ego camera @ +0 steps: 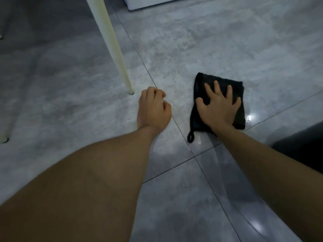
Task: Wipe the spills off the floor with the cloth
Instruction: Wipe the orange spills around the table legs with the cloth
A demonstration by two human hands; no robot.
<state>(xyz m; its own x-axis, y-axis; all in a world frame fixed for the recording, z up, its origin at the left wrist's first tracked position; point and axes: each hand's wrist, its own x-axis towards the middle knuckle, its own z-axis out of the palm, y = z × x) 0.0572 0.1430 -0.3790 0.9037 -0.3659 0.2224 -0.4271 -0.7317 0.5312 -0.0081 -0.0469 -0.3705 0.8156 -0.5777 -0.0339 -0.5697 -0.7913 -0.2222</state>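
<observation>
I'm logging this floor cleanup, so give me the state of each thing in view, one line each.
Cloth: black, folded flat on the floor, pinned under the right hand.
Right hand: palm down, fingers spread, pressing on the cloth.
Left hand: fingers curled, resting on the floor, holding nothing.
Floor: grey tile, wet sheen beside the cloth.
Chair leg: slanted, its foot on the floor.

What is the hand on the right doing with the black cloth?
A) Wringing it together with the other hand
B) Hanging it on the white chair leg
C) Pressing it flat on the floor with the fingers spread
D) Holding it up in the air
C: the right hand lies open, fingers spread, on the folded black terry cloth, which sits flat on the grey tiled floor, while the left hand rests curled on the tiles apart from it.
</observation>
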